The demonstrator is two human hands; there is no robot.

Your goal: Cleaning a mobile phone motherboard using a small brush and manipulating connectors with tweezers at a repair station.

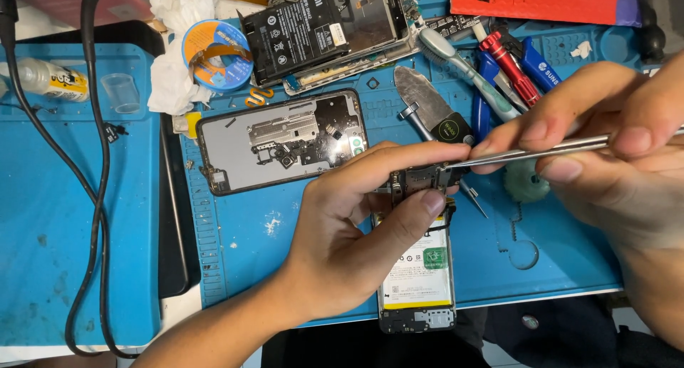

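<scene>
- My left hand (342,232) has its grip clamped on an opened phone (419,268), thumb and index pinching its upper end, battery side up.
- Phone is held over the near edge of the blue mat (299,254), lower end sticking out past the counter edge.
- My right hand (605,140) has its grip closed on metal tweezers (527,151), tips touching the phone's top board area by my left index fingertip.
- Second open phone frame (281,141) lies flat on the mat, just beyond my left hand.
- Third opened phone with black battery (324,29) farther back.
- Tape roll (216,54) left of it, beside white tissue (171,69).
- Red-handled tool (509,67), blue pliers (538,65), toothbrush (467,69) back right.
- Black cable (96,197) runs down the left mat.
</scene>
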